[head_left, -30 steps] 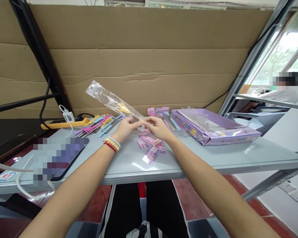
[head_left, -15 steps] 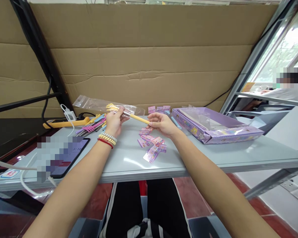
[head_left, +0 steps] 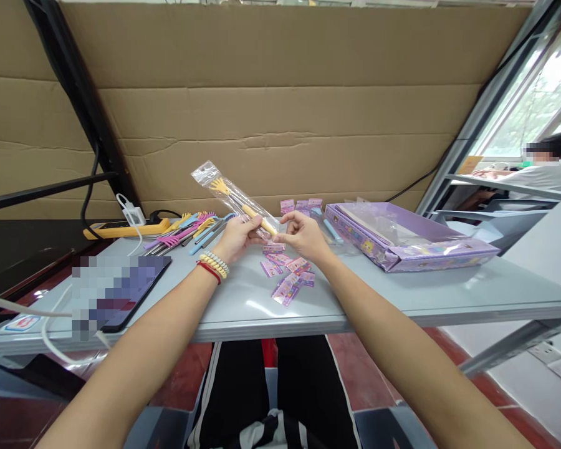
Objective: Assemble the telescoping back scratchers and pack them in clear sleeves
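Observation:
My left hand (head_left: 236,238) is closed round the lower end of a clear plastic sleeve (head_left: 224,190) that points up and to the left. Inside the sleeve lies a yellow claw-headed stick (head_left: 231,196). My right hand (head_left: 303,236) pinches the yellow handle end at the sleeve's mouth, fingertip to fingertip with the left. Both hands hover just above the grey table (head_left: 378,293). Below them lie several small pink and purple cards (head_left: 287,274).
A heap of pink, blue and yellow claw sticks (head_left: 191,227) lies at the back left beside a yellow power strip (head_left: 121,231). A tablet (head_left: 116,290) rests front left. A purple box (head_left: 402,240) stands at right. Another person sits far right.
The sleeve has swung from lying level to pointing up-left. The yellow stick has slid deeper into the sleeve and my hands have come together at its mouth.

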A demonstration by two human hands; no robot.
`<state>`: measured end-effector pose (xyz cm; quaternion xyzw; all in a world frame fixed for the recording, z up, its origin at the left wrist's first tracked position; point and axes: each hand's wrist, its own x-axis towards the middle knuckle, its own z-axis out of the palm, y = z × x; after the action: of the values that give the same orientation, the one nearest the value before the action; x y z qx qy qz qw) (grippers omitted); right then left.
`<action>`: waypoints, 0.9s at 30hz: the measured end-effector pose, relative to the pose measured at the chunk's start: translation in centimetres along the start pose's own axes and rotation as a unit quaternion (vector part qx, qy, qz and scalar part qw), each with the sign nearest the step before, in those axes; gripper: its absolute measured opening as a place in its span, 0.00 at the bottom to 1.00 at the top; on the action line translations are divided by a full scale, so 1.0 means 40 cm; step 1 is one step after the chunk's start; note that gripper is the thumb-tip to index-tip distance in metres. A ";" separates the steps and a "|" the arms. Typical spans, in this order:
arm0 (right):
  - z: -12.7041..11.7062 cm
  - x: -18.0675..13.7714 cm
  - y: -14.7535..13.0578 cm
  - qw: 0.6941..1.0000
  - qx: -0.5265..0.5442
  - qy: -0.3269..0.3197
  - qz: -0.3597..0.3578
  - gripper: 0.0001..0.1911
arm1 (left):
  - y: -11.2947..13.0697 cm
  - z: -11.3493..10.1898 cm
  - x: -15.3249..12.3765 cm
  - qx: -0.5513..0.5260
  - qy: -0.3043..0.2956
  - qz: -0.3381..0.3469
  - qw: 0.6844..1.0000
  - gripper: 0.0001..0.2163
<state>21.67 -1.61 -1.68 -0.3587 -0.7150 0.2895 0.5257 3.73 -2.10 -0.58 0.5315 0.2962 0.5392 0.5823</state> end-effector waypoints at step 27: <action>0.018 -0.024 -0.009 0.979 -0.047 -0.189 0.060 0.44 | -0.034 -0.021 0.009 0.060 -0.065 -0.140 0.986 0.11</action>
<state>21.08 -2.62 -2.13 -0.3639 -0.7914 0.3491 0.3456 3.46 -1.31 -1.98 0.5528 0.3611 0.3975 0.6372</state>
